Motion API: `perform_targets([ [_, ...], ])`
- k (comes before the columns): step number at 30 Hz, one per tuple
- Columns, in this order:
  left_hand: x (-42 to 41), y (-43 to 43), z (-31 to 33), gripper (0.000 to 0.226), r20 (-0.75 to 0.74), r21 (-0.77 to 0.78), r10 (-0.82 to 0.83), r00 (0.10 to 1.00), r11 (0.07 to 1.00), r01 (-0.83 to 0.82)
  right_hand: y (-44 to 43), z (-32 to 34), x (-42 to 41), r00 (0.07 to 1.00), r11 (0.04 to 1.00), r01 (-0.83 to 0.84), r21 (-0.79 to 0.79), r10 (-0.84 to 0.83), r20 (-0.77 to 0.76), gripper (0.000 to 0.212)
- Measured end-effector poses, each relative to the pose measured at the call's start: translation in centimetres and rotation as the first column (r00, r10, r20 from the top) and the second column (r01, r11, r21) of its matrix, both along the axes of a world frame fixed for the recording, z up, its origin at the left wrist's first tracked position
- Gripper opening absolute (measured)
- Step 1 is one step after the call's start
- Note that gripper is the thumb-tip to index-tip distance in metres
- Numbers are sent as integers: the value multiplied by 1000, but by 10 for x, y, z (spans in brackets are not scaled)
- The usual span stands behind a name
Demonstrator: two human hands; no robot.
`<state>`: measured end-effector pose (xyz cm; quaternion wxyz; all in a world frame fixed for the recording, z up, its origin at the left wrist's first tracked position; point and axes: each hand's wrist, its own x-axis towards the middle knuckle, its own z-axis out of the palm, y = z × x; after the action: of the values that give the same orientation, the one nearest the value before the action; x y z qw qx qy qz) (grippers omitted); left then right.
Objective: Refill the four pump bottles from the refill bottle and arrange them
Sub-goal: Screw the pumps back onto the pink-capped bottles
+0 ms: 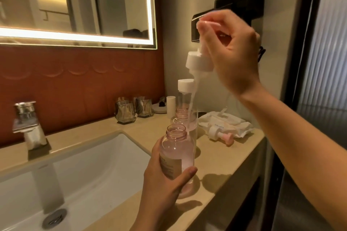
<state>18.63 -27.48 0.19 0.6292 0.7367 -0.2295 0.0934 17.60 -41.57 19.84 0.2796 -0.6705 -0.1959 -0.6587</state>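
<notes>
The left hand [165, 180] wraps its fingers and thumb round a pink bottle [176, 155], gripping it low over the counter [216, 167] just right of the sink [75, 170]. The bottle's neck is open and it leans slightly. The right hand [231, 48] is raised well above, apart from the left, its fingertips pinching the top of a white pump head [200, 62]. The pump's dip tube [193, 99] hangs down, blurred.

Just behind the held bottle stands a second open bottle [183, 116], also pinkish. A tall clear bottle [185, 95] with a white cap stands beside that one. To the right a loose pump [221, 135] with a pink nozzle lies on its side, touching a pack of wipes [229, 121]. Two metallic cups [124, 111] sit near the back wall, and a chrome faucet [28, 124] stands left of the sink.
</notes>
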Motion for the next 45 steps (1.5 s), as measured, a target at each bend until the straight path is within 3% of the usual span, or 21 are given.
perform_targets([
  [6, -1, 1, 0, 99, 5, -21, -2, 1000, 1000, 3, 22, 0, 10, 996, 994, -77, -73, 79, 30, 26],
  [16, 1, 2, -3, 97, 20, -43, -2, 1000, 999, 3, 25, -72, 28, 946, 983, -163, -82, 133, -295, 32],
  [23, -2, 2, -2, 79, 23, -47, 3, 1000, 999, -2, 23, -93, 23, 865, 940, -318, 125, 341, -367, 22],
  [31, -2, 1, -1, 79, 11, -34, 25, 1000, 999, -25, 18, -107, 20, 793, 927, -358, 113, 366, -487, 26],
  [36, -2, 0, 0, 82, 10, -25, 20, 1000, 999, -19, 19, -114, 14, 735, 901, -393, 184, 428, -526, 26],
  [38, -2, 1, 0, 80, 12, -26, 19, 1000, 999, -19, 17, -113, 13, 694, 884, -415, 215, 461, -552, 37],
  [41, -2, 2, -1, 79, 11, -24, 19, 1000, 1000, -19, 10, -111, 12, 563, 842, -443, 308, 529, -635, 59],
  [45, -2, 2, -2, 83, 28, -38, 0, 1000, 999, 1, 4, -106, 9, 410, 856, -428, 290, 470, -781, 45],
])
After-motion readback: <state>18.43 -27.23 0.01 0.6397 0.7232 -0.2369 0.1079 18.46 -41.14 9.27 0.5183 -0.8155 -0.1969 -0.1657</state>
